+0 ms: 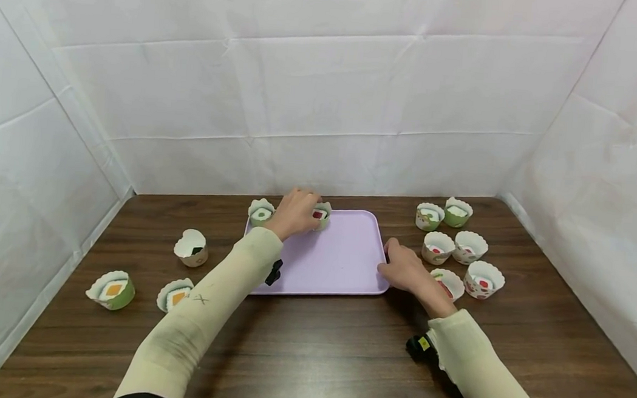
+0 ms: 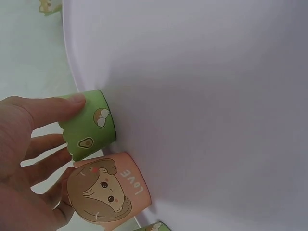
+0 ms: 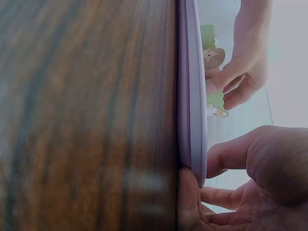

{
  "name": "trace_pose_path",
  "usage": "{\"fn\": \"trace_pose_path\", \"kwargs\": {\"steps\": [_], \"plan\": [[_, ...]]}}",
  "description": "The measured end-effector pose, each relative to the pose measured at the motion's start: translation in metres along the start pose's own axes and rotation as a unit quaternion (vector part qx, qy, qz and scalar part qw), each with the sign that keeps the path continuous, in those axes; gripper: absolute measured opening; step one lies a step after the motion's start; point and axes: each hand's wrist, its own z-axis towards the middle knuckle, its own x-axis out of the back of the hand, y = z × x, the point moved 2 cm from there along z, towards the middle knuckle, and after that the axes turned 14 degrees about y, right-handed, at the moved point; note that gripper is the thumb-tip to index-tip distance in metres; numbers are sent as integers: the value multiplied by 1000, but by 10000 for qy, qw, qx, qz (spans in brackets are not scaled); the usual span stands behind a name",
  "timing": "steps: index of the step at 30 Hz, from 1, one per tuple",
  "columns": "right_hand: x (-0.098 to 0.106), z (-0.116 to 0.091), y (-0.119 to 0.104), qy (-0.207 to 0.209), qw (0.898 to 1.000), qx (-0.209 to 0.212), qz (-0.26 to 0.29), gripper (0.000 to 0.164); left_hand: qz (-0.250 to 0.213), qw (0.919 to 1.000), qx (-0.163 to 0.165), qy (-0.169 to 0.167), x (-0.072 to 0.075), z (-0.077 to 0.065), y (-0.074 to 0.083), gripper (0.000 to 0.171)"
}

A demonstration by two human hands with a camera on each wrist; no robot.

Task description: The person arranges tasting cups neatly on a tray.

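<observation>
My left hand reaches to the back of a lilac tray. Its thumb and fingers hold a green paper cup printed with an avocado, low over the tray; a red piece shows inside it in the head view. Right beside that cup, against the fingers, stands a pink cup with a cartoon face and "LOVE". Another green cup sits at the tray's back left corner. My right hand pinches the tray's front right rim, thumb above and a fingertip under it.
Several patterned paper cups with small fillings stand right of the tray, including a red-dotted cup and a green one. To the left are a pale cup, a green cup and another with an orange piece. White sheeting surrounds the wooden table.
</observation>
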Motion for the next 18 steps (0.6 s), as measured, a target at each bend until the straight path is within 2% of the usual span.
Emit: {"fn": "trace_pose_path", "kwargs": {"steps": [18], "plan": [[1,0,-2,3,10000,-6,-22,34,190,9997,70,-132,2,-3,5,59]]}}
